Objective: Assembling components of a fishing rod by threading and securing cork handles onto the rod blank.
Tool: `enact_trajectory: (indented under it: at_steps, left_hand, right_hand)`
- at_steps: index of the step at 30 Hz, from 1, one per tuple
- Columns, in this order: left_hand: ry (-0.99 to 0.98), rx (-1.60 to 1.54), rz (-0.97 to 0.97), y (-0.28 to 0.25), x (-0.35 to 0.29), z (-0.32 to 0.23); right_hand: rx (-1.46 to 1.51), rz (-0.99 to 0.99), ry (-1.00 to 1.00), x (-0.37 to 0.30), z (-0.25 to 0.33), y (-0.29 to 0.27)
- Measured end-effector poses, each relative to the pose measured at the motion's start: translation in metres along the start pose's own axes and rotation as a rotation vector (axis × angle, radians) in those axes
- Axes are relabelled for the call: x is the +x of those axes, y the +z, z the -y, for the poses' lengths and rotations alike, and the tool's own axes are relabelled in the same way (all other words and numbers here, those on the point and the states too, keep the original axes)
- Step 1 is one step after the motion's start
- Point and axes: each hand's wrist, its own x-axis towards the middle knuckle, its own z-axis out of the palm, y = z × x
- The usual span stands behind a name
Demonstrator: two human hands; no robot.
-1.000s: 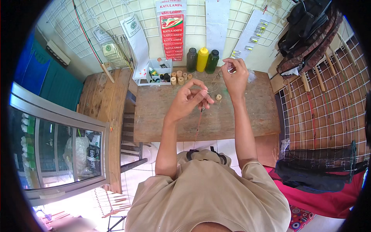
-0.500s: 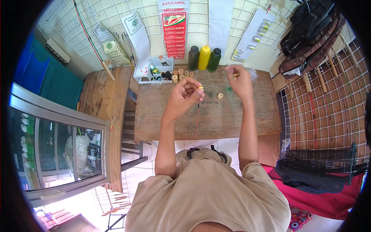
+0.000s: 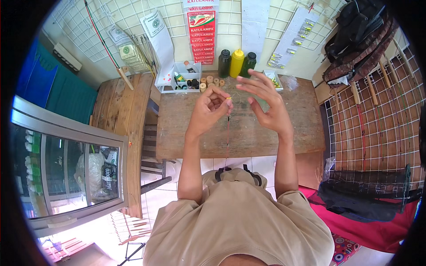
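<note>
The person's left hand (image 3: 207,111) is above the wooden table (image 3: 177,137), thumb and fingertips pinching a small yellow piece (image 3: 229,98); a pale, thin line (image 3: 240,101) curves out beside it, on the side toward the other hand; a slim reddish cord (image 3: 228,133) runs from just below the pinch toward the person's waist; whether its upper end is joined to the yellow piece cannot be told.

The right hand (image 3: 270,108) is also above the table, apart from the left, its fingers spread and thumb held away from them; the curved line lies between the two hands, and whether it touches the right one is too fine to tell.

Behind the left hand, round wooden spools (image 3: 210,80) stand in a cluster beside a white divided box (image 3: 181,90) of small bottles; farther back, a yellow bottle (image 3: 236,65) stands between two dark bottles (image 3: 224,65); behind the right hand is a small white tray (image 3: 278,89).
</note>
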Motion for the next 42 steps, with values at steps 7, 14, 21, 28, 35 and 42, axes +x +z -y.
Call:
enact_trajectory:
  at_steps: [7,14,21,28,35,42]
  left_hand:
    - [-0.007,0.005,-0.012,0.004,-0.002,-0.004]
    - [0.005,0.008,-0.040,-0.001,-0.008,-0.006]
    - [-0.015,-0.011,-0.012,0.003,-0.011,-0.007]
    - [0.011,-0.033,-0.058,0.009,-0.015,-0.011]
    - [0.032,-0.048,-0.075,0.010,-0.020,-0.009]
    - [0.047,-0.045,-0.101,0.012,-0.024,-0.011]
  right_hand:
    - [0.319,-0.054,0.287,-0.001,-0.005,0.014]
    - [0.170,-0.175,0.262,-0.004,-0.006,0.006]
    - [0.132,-0.317,0.257,-0.006,-0.010,0.007]
    - [0.144,-0.308,0.246,-0.010,-0.009,0.009]
    - [0.195,-0.346,0.296,-0.016,-0.008,0.007]
    - [0.215,-0.395,0.312,-0.020,-0.011,0.004]
